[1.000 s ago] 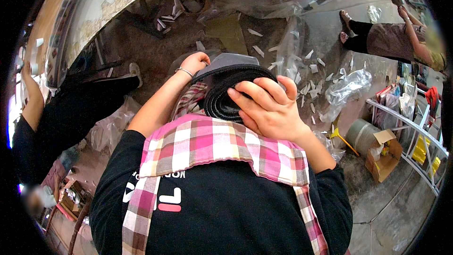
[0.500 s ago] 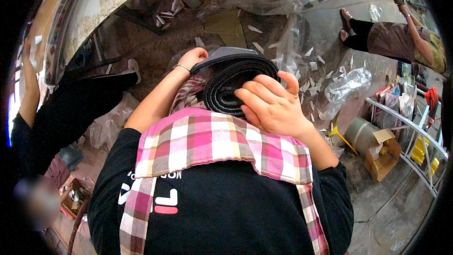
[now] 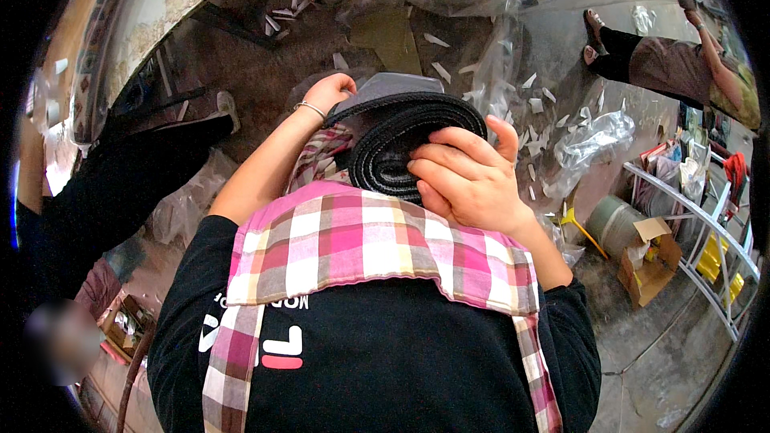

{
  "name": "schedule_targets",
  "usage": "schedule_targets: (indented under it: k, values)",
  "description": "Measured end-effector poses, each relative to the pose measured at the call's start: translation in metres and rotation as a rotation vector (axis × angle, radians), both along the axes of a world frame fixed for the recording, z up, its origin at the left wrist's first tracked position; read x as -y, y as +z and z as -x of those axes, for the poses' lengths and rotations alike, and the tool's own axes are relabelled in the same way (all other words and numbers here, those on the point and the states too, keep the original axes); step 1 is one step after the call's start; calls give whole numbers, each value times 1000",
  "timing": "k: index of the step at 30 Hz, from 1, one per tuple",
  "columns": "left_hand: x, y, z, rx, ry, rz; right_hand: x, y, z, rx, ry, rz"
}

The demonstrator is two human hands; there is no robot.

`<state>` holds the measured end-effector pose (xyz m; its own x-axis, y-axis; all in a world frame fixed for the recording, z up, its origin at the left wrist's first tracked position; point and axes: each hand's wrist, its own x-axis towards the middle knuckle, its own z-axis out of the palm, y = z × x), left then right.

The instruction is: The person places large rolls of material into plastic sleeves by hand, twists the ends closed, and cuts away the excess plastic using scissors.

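Observation:
In front of my checked apron (image 3: 377, 232) is a coil of thick black sheet material (image 3: 385, 144), rolled in several layers with pale stitching along its edge. My right hand (image 3: 473, 172) grips the coil's right side, fingers curled over its end toward the hollow centre and thumb raised along the outside. At the far left, my left hand (image 3: 330, 96) is closed at the loose outer end of the sheet; its fingertips are partly hidden behind it. The sheet's smooth grey-black outer face (image 3: 401, 82) shows beyond the coil.
White scraps (image 3: 533, 140) and clear plastic film (image 3: 593, 140) litter the floor. A metal rack (image 3: 682, 200), an opened cardboard box (image 3: 650, 269) and a yellow-handled tool (image 3: 585, 232) are at right. People stand at left (image 3: 120, 168) and far right (image 3: 674, 68).
The coil and my right hand have shifted slightly right. More of the sheet's outer face shows beyond the coil. My left hand has moved a little farther away.

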<state>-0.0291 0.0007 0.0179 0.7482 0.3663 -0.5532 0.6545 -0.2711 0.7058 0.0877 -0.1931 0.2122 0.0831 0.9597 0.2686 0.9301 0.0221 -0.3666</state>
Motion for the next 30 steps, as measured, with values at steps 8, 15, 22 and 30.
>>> schedule_targets:
  k: [8,15,22,30]
  values:
    - [-2,-14,3,50,0,25,-4,8,-2,-47,20,121]
    - [-2,-21,1,38,-31,14,-2,13,-3,-117,31,186]
    - [-1,-26,6,57,-2,42,-5,19,-2,-87,71,265]
    - [0,-32,8,40,-7,45,-7,22,-4,-116,100,308]
